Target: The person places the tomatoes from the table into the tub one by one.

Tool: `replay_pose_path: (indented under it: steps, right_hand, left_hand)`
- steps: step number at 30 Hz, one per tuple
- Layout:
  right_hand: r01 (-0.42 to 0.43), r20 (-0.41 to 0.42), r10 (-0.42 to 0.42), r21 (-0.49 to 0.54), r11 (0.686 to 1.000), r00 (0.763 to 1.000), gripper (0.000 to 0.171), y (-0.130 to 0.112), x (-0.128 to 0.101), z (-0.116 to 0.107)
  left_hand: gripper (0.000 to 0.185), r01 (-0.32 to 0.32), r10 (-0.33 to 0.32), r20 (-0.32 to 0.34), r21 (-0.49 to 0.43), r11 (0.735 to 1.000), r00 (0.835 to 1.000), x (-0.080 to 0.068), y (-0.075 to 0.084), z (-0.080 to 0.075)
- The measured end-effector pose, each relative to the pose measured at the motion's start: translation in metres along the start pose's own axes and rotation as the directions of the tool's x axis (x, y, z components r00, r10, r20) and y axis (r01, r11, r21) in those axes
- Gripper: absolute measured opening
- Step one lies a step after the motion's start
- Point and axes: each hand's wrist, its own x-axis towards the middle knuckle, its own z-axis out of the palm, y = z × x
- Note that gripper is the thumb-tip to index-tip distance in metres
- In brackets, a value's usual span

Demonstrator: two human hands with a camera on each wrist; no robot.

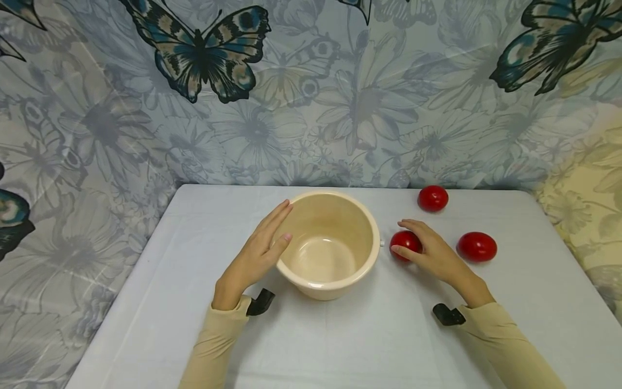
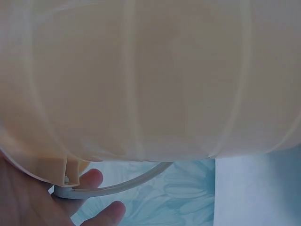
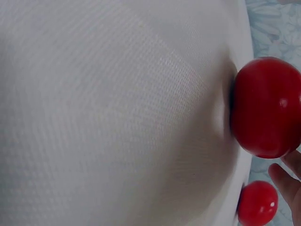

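Observation:
A beige plastic bucket (image 1: 326, 294) stands upright, its mouth facing up. My left hand (image 1: 257, 251) rests against its left rim with straight fingers. In the left wrist view, the ribbed bucket wall (image 2: 183, 84) fills most of the picture, and a grey handle (image 2: 122, 187) passes near the fingertips. My right hand (image 1: 432, 254) reaches round a red tomato (image 1: 410, 240) just right of the bucket, thumb on the near side and fingers beyond. That tomato (image 3: 268, 108) still sits on the cloth in the right wrist view, fingers (image 3: 284, 183) beside it, loosely spread.
A second tomato (image 1: 433, 198) lies near the table's back edge. A third tomato (image 1: 477, 247) lies to the right of my right hand. White cloth (image 1: 340, 346) covers the table. Butterfly-patterned fabric (image 1: 291, 108) hangs behind and at the sides.

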Motion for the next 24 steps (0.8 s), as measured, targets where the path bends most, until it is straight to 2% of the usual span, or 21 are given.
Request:
replay_pose_path:
  steps: [10,19,24]
  right_hand:
    - [0.028,-0.004,-0.028,0.056,0.998,1.000,0.068,0.006,0.001,0.007]
    - [0.068,-0.018,-0.067,0.083,0.994,0.998,0.072,0.013,0.002,0.009]
    - [0.021,0.001,-0.021,0.114,0.993,1.000,0.077,0.017,0.004,0.007]
  left_hand:
    - [0.058,-0.007,0.008,0.004,-0.056,0.998,1.000,0.000,-0.003,-0.001]
    - [0.058,-0.009,0.009,-0.010,-0.052,0.999,1.000,0.000,-0.005,0.002]
    - [0.058,-0.018,0.017,-0.014,-0.060,0.998,1.000,0.001,-0.005,0.003]
